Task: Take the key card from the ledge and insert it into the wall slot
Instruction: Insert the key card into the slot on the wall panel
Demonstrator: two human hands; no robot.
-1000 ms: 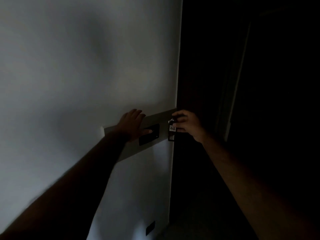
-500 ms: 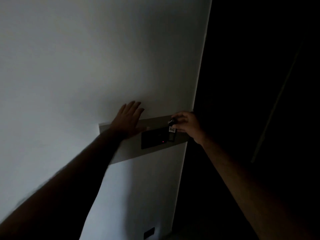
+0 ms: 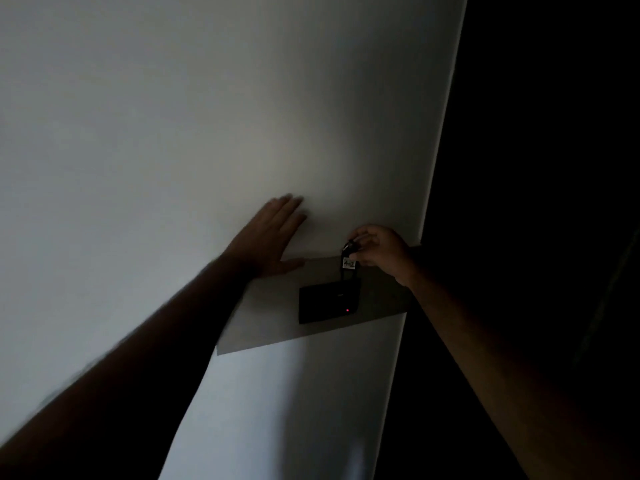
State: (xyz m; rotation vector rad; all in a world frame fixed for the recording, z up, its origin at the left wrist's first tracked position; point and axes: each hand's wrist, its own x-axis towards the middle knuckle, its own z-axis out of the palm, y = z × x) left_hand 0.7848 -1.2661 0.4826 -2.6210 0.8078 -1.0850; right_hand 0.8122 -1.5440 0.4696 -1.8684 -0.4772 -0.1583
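- Dim room: pale wall [image 3: 173, 133] fills the left and centre of the frame; the right side is near-black beyond the wall's corner edge.
- Grey panel [image 3: 266, 317], lower centre, set flat on the wall; black wall slot [image 3: 325, 303] unit mounted on it, with a small red light [image 3: 347, 310] glowing at its lower right.
- Change from half a second ago: the wall corner sits further right in the frame, and the panel and slot unit appear larger and lower; the left hand lies higher on the wall, and the card has come from beside the unit's right end to its top edge.
- Left hand [image 3: 266, 237], centre of frame: fingers spread and released, palm flat on the wall, thumb touching the panel's upper edge; grasps nothing.
- Right hand [image 3: 379, 252], right of centre: fingers [image 3: 360, 237] pinched around the dark upper end of the key card's attachment.
- Key card [image 3: 348, 271]: hangs directly below the pinching fingers, its lower end meeting the top right of the slot unit; whether it is inside cannot be told.
- Appearance: dark, narrow and upright, with a small white tag [image 3: 349, 263] bearing handwritten characters; further detail lost in the dark.
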